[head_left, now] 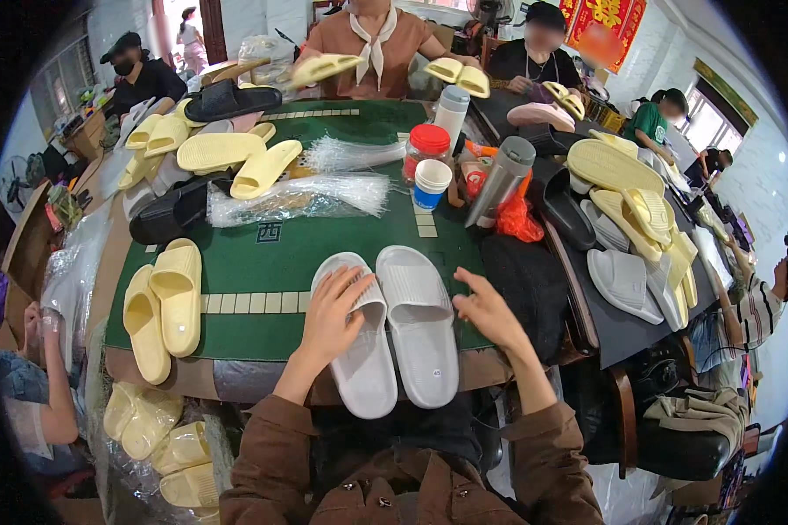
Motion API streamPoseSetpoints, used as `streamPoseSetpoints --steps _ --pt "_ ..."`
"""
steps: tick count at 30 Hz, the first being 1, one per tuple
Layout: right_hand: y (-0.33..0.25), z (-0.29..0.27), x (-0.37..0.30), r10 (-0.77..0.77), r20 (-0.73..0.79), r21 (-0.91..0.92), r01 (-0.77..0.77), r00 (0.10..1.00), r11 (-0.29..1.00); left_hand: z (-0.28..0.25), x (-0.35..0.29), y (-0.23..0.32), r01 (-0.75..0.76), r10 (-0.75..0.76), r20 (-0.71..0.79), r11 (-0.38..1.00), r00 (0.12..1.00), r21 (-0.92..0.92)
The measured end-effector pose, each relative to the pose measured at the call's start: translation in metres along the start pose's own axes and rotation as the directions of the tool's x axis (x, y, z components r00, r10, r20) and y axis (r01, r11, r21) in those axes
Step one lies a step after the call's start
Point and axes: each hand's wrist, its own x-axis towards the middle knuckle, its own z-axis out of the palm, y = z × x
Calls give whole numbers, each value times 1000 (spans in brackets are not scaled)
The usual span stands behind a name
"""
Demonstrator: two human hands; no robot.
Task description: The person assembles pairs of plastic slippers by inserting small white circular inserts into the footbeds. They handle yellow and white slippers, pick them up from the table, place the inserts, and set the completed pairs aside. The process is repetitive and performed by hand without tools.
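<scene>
A pair of light grey slide slippers lies side by side in front of me, toes away, heels over the table's near edge. My left hand (331, 313) curls over the ribbed strap of the left grey slipper (366, 376), fingers and thumb on it. Just off the outer side of the right grey slipper (427, 350), my right hand (488, 308) is open, its thumb and index finger apart with nothing between them. A small round sticker shows on the right slipper's heel. To the left, a pair of pale yellow slippers (180, 297) rests on the green table mat (245, 328).
Clear plastic fasteners (306, 199) lie in bundles mid-table. Behind them stand a red-lidded jar (427, 147), a paper cup (431, 184) and a grey flask (501, 179). Slippers are heaped at the back left and on the dark right table (617, 337). Co-workers sit around; one opposite handles yellow slippers.
</scene>
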Motion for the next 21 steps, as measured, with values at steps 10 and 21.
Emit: streamPoseSetpoints --steps 10,21 --pt "-134 -19 13 -330 -128 379 354 935 855 -20 2 17 -15 -38 -219 972 975 -236" --pt "-144 21 -40 -687 91 241 653 721 718 -59 0 138 39 -318 -124 460 940 -887"
